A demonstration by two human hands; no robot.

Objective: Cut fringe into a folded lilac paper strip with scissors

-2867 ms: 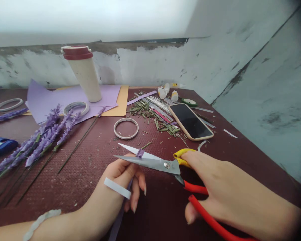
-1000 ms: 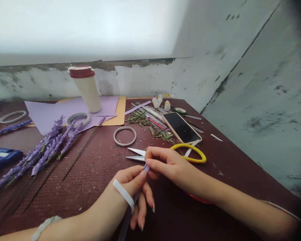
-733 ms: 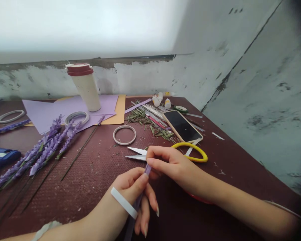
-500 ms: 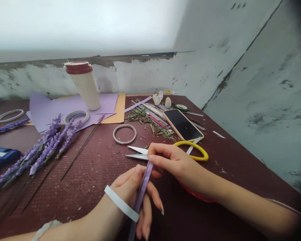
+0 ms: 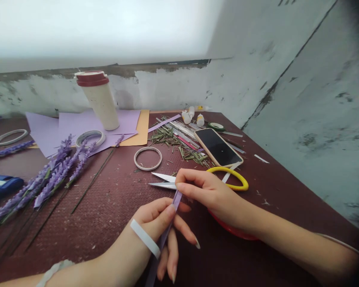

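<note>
A narrow purple paper strip (image 5: pixel 177 198) runs from my right fingertips down through my left hand and out at the bottom edge. My left hand (image 5: pixel 157 225) has its thumb pressed on the strip against the index finger; its other fingers are loosely spread. A white band (image 5: pixel 145 238) lies across the base of that thumb. Just above, my right hand (image 5: pixel 203 191) pinches the strip's upper end between thumb and index finger. Scissors (image 5: pixel 164 181) with yellow and red handles lie behind and under my right hand, blades apart; the hand hides their middle.
Purple lavender-like paper flowers (image 5: pixel 52 175) lie at left, near a blue object (image 5: pixel 2 187). Behind stand a lidded cup (image 5: pixel 100 103) and purple sheets (image 5: pixel 43 129). A tape roll (image 5: pixel 147 158), a phone (image 5: pixel 218 147), stem clippings (image 5: pixel 194 155) and small bottles (image 5: pixel 186 116) lie beyond my hands.
My left thumb has slid up along the strip, closer to my right fingertips, and now presses on it. My right hand still pinches the upper end. A purple sheet behind has settled flatter.
</note>
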